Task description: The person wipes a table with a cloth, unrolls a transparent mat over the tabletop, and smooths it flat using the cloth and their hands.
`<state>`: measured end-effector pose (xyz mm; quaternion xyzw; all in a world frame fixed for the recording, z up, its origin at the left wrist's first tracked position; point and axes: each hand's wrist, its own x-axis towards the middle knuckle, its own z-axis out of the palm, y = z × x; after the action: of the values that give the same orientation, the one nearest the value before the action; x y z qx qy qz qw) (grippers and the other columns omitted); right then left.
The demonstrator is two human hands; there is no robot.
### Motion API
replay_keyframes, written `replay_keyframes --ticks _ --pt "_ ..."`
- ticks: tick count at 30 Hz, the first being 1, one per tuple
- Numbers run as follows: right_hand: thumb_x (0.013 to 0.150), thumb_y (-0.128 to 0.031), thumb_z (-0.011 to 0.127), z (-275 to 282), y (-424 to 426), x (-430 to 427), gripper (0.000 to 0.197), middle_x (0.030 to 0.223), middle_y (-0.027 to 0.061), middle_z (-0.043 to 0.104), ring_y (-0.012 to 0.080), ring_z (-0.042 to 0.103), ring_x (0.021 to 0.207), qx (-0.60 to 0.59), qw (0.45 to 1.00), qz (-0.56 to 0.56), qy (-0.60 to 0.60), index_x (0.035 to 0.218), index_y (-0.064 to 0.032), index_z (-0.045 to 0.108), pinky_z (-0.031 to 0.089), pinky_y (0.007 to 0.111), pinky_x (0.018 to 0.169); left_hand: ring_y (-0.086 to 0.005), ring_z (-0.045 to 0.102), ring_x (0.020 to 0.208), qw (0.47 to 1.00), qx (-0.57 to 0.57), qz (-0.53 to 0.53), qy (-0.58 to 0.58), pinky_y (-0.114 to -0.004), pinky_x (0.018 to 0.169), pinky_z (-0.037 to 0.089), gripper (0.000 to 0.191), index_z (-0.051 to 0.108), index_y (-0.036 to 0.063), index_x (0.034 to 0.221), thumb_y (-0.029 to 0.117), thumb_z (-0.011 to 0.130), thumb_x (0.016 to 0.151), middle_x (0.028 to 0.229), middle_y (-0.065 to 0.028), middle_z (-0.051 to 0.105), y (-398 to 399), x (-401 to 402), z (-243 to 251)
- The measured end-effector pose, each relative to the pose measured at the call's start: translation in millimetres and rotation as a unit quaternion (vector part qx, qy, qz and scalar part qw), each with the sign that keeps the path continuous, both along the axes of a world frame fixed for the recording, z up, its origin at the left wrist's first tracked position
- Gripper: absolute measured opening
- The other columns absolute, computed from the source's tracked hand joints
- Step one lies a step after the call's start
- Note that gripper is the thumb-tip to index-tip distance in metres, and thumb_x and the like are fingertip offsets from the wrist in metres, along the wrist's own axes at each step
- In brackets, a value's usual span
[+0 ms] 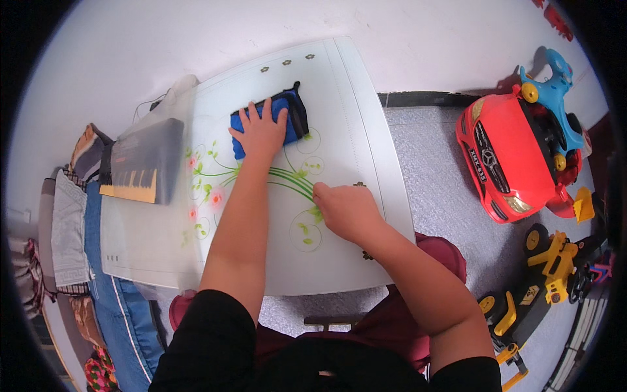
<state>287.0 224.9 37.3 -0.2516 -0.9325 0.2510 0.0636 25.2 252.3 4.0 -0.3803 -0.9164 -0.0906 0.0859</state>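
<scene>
A folded blue fabric item (295,115) with black edging lies on the glossy white table (343,147), towards its far side. What kind of article it is, I cannot tell. My left hand (262,128) rests flat on top of it with the fingers spread, covering much of the blue cloth. Nearer to me and further right, my right hand (349,210) is closed in a fist on the tabletop, over the printed green stems. Nothing shows in that fist, though the inside of the palm is hidden.
A dark box with a keyboard pattern (142,161) stands at the table's left. Past it are blue bedding (100,235) and a white folded cloth (70,230). On the floor to the right are a red toy car (509,152), a blue ride-on toy (556,103) and a yellow-black toy vehicle (558,264).
</scene>
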Motion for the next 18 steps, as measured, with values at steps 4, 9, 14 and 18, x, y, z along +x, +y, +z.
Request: replay_keyframes --ticks 4,9,14,18 --pt "0.101 -0.024 0.050 1 4 0 0.018 0.078 0.0147 0.069 0.0380 0.069 0.076 0.004 1.000 -0.004 -0.016 0.101 -0.0079 0.059 0.050 0.051 0.067 -0.0348 0.020 0.154 1.000 -0.031 0.003 0.000 -0.074 0.115 0.012 0.067 0.036 0.0316 0.157 0.067 0.034 0.100 0.167 -0.0109 0.027 7 -2 -1" --pt "0.097 -0.019 0.053 1 6 -2 0.014 0.079 0.0156 0.071 0.0364 0.071 0.076 0.009 1.000 -0.015 0.006 0.098 -0.0070 0.061 0.053 0.050 0.066 -0.0354 0.022 0.154 0.999 -0.023 -0.028 0.006 -0.073 0.115 0.013 0.066 0.038 0.0309 0.156 0.065 0.037 0.100 0.166 -0.0123 0.028 -29 13 -1" --pt "0.101 -0.027 0.052 0 11 -1 0.021 0.085 0.0164 0.071 0.0380 0.070 0.084 -0.026 0.997 -0.056 0.044 0.104 -0.0091 0.062 0.053 0.051 0.074 -0.0385 0.026 0.151 0.995 0.024 -0.090 0.033 -0.074 0.113 0.015 0.062 0.045 0.0250 0.153 0.057 0.047 0.100 0.161 -0.0159 0.035 -95 60 -6" --pt "0.101 -0.028 0.052 -5 13 2 0.021 0.086 0.0159 0.071 0.0385 0.069 0.083 -0.054 0.993 -0.072 0.080 0.104 -0.0104 0.063 0.052 0.051 0.074 -0.0403 0.026 0.150 0.992 0.010 -0.123 0.019 -0.075 0.112 0.014 0.063 0.047 0.0206 0.152 0.054 0.052 0.099 0.160 -0.0195 0.035 -161 112 4"
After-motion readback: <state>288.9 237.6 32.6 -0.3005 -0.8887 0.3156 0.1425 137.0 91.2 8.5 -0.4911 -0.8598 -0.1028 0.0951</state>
